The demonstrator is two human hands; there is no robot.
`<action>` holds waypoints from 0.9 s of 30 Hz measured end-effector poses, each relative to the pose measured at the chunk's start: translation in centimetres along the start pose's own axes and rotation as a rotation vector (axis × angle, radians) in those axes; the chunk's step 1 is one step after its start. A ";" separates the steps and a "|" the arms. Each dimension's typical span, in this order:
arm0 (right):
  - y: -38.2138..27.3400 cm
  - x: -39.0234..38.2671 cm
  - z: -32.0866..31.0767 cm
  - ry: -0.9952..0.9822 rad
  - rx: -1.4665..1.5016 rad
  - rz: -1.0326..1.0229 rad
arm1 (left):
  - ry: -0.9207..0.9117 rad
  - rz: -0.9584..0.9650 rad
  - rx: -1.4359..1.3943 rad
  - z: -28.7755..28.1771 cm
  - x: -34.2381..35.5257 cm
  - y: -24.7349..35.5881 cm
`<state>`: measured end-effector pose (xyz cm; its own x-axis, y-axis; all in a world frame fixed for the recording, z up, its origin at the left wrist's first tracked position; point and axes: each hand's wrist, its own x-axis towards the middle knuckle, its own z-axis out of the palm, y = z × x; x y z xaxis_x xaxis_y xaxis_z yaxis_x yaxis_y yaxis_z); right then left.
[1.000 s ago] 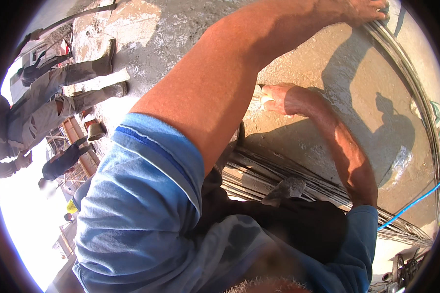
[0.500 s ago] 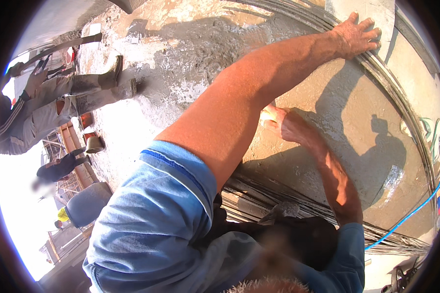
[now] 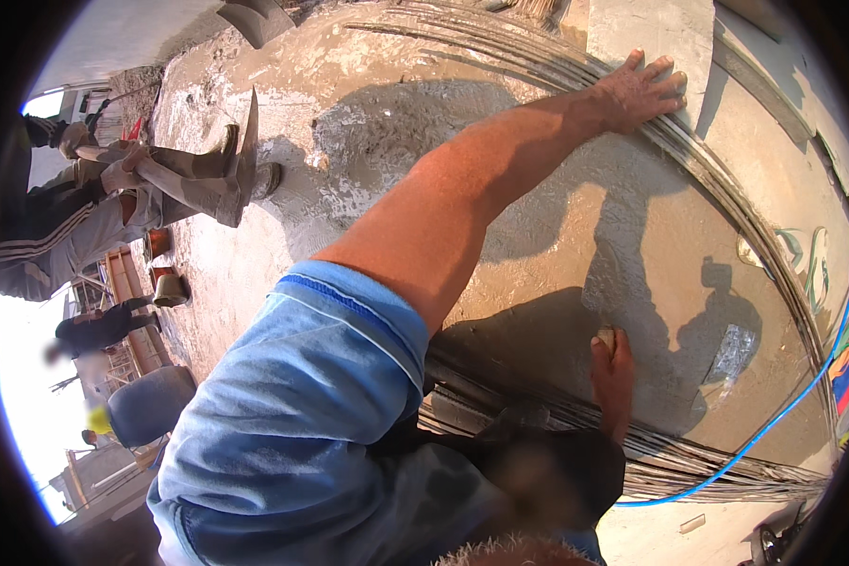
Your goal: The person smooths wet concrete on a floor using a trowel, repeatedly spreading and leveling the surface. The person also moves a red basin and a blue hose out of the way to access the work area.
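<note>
My left hand (image 3: 643, 91) reaches far out to the upper right, fingers spread. It rests on a curved bundle of thin metal rods (image 3: 703, 158), beside a flat grey board (image 3: 646, 33). My right hand (image 3: 613, 370) is low over the wet cement surface (image 3: 538, 292), in shadow, its fingers closed. A small pale end shows at its fingertips; what it belongs to is hidden. A smeared wet streak runs away from the right hand across the cement. More thin rods (image 3: 660, 462) lie behind the right wrist.
At the left a co-worker in dark trousers stands with a shovel (image 3: 245, 156) on the wet floor. Buckets (image 3: 169, 288) and a blue barrel (image 3: 151, 406) stand beyond. A blue hose (image 3: 774, 422) crosses at the right, near flip-flops (image 3: 816, 269). A clear plastic piece (image 3: 729, 354) lies on the cement.
My right hand has drawn back toward me and to the right, away from under the left arm. The left hand stays on the rods. The co-worker's shovel has come down to the floor.
</note>
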<state>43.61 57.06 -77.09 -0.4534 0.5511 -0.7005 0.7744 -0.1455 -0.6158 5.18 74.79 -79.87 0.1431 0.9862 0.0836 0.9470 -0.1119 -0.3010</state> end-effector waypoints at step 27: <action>6.4 0.2 -0.1 0.195 0.018 -0.269 | -0.047 -0.070 0.250 -1.8 -0.7 1.7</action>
<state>48.56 56.29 -81.16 -0.5461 0.7182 -0.4312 0.6301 0.0131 -0.7764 7.19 73.64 -78.73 0.0612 0.9957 0.0700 0.8530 -0.0157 -0.5218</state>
